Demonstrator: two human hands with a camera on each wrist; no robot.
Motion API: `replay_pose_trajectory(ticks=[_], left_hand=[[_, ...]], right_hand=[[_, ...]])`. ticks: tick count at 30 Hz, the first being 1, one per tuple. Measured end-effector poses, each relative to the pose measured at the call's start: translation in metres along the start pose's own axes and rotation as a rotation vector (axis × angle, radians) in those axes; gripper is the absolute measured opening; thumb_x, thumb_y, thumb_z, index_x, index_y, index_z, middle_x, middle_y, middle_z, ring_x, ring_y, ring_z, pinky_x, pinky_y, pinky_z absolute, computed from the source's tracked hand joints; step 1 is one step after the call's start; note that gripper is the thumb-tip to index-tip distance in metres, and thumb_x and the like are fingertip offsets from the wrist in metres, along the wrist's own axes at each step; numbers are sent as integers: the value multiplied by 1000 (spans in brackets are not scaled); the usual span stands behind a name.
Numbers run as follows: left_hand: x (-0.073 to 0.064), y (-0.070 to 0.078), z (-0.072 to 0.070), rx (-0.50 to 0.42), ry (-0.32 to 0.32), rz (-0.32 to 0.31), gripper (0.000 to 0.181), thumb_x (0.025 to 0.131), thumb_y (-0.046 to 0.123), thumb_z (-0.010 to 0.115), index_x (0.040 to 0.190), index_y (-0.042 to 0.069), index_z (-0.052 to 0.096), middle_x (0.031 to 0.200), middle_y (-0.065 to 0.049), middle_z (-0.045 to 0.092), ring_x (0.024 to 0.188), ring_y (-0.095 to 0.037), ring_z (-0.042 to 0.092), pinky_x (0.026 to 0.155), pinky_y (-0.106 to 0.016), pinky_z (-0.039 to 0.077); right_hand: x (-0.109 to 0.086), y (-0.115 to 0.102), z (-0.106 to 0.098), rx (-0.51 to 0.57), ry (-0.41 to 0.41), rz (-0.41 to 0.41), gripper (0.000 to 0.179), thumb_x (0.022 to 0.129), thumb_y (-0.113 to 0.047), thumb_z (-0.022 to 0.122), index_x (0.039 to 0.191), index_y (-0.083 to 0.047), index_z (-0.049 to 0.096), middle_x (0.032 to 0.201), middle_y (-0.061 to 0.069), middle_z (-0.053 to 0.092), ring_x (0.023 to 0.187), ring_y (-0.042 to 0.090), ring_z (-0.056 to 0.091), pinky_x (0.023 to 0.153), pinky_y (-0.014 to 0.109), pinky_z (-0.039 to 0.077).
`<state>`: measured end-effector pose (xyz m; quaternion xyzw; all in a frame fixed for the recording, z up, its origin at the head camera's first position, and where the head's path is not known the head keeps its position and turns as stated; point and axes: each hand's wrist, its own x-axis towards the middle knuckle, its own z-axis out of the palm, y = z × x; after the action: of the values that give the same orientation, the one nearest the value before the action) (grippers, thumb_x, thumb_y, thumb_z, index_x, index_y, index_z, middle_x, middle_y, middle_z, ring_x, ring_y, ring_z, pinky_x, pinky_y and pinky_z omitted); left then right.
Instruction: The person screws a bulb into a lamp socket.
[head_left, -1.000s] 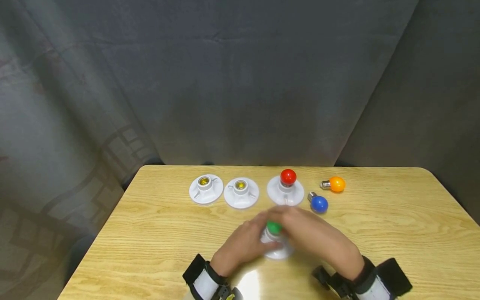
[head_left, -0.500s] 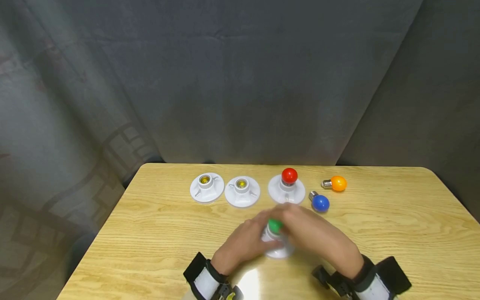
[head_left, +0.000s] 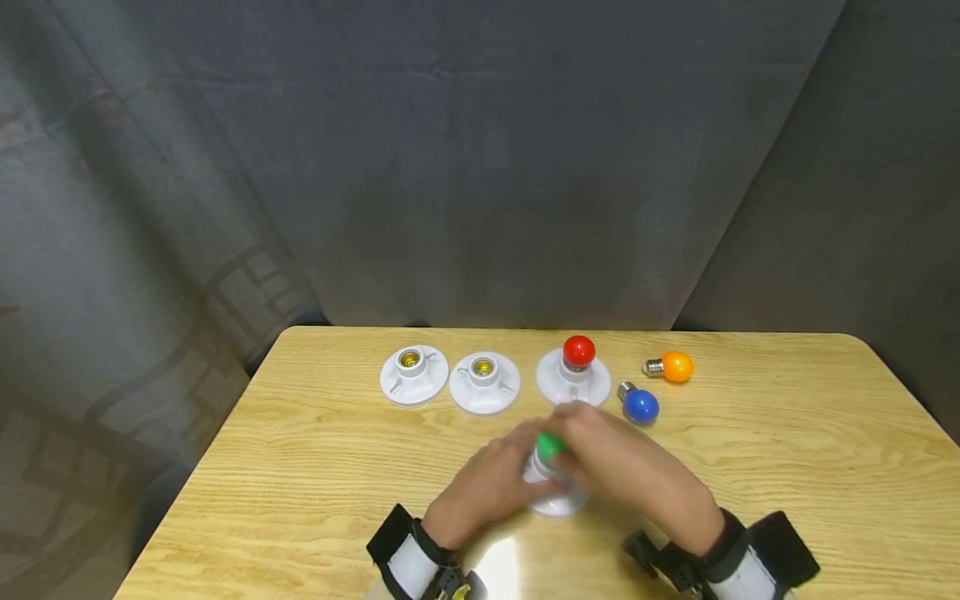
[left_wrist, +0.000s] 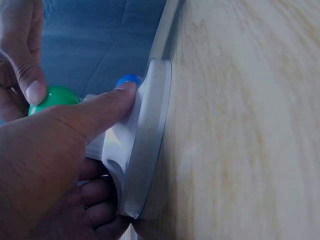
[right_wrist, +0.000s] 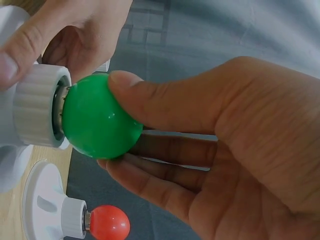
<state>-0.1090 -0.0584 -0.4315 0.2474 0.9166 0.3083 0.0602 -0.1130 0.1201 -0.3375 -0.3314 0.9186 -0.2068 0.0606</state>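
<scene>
Green bulb (right_wrist: 99, 120), partly covered by the right hand (head_left: 600, 442) pinching it, has its metal base (right_wrist: 60, 112) mostly out of sight in the white holder (left_wrist: 147, 132) the left hand (head_left: 486, 486) grips; it stands roughly upright, dome up, long axis near vertical.

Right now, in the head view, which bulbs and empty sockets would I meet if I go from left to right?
First empty socket, second empty socket, green bulb, red bulb, blue bulb, orange bulb.
</scene>
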Motion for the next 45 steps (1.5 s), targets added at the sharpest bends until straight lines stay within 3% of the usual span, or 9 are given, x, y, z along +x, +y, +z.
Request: replay_pose_trajectory(ticks=[14,20,28,37,45], left_hand=[[0,1,0,9,10,9,77,85,52,67,150,24,36,150,3,47,125,-21,58,104,-34,49],[0,1,-1,10,11,13,74,85,51,68,148,24,39,147,3,50,121,-22,61,101,-35,51],[1,1,0,25,8,-1,72,85,52,67,146,25,41,147,1,50,120,-24,61,100,-38,52],[0,1,0,8,-20,-29,63,85,52,67,141,31,47,151,-1,45,124,-26,58,103,-41,51],[2,0,0,-1,-11,-7,61,85,51,67,139,29,49,150,-3,47,123,-26,59,102,-41,51]], right_hand=[[2,-1,3,-5,23,26,23,80,-11,76,103,-9,74,80,-2,61,61,4,47,53,14,43],[3,0,6,-2,52,28,8,79,-14,76,82,-11,69,73,-5,58,58,2,46,50,14,42],[5,1,9,1,76,62,13,79,-17,76,75,-13,64,65,-8,52,55,3,44,47,14,41],[7,-1,11,52,89,155,18,83,-22,72,72,-14,61,58,-7,48,48,4,44,43,16,38],[8,-3,11,52,74,180,19,84,-25,72,72,-14,62,59,-7,50,49,5,45,44,17,40]])
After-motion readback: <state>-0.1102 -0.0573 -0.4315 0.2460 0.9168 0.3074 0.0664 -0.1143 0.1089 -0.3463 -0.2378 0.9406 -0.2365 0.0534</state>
